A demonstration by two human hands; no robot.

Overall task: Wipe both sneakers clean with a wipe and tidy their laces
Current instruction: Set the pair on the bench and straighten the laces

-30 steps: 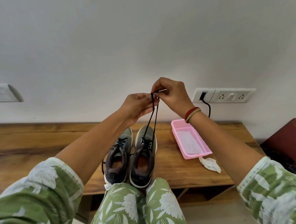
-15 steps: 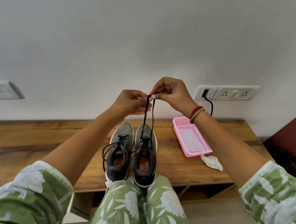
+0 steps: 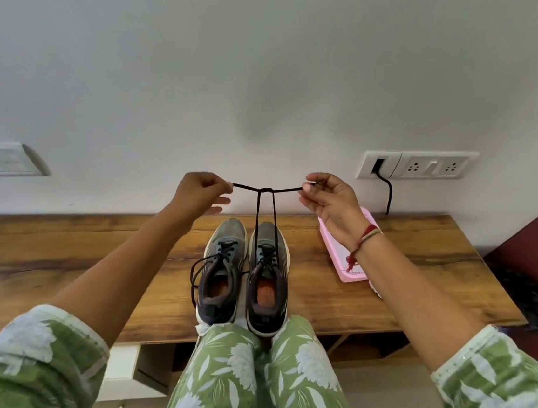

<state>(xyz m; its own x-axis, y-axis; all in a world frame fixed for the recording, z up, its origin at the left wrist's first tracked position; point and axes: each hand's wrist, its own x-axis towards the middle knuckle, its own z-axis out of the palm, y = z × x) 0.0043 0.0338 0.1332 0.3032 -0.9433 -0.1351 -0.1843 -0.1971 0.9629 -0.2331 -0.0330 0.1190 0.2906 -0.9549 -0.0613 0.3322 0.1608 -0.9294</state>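
Lace [image 3: 265, 190] taut above sneaker [image 3: 268, 282], ends pinched by left hand [image 3: 198, 193] and right hand [image 3: 330, 197]

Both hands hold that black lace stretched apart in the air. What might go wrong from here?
The left hand and right hand pinch the black lace taut, its crossing high above the grey sneaker on the right; tightened there, the knot may leave slack below. That sneaker's heel sits at the wooden bench edge, so a hard pull might tip it off. Loose lace loops on the other grey sneaker could snag.
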